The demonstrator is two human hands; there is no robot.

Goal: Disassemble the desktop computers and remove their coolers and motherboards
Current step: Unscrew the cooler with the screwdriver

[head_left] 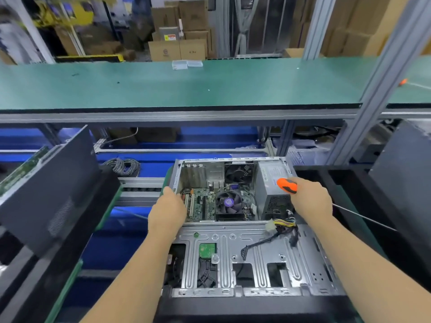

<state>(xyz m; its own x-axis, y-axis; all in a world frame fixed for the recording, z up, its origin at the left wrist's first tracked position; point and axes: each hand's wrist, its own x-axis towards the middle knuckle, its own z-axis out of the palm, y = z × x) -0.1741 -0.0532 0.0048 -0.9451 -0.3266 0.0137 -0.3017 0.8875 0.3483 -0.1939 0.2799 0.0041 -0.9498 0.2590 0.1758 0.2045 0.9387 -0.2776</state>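
Now, with the left hand [168,207] gripping the case [256,252] wall mid-frame, the right hand [309,198], clutching the screwdriver [287,185], should seat squarely on the cooler [229,202] screws.

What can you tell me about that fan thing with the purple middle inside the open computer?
That is the cooler: a dark round fan with a purple hub, sitting on a finned metal block. It lies flat on the green motherboard, roughly central in the open case, beside the grey power supply box. It looks mounted in place. Neither hand touches it; the left hand rests at the case edge nearby.
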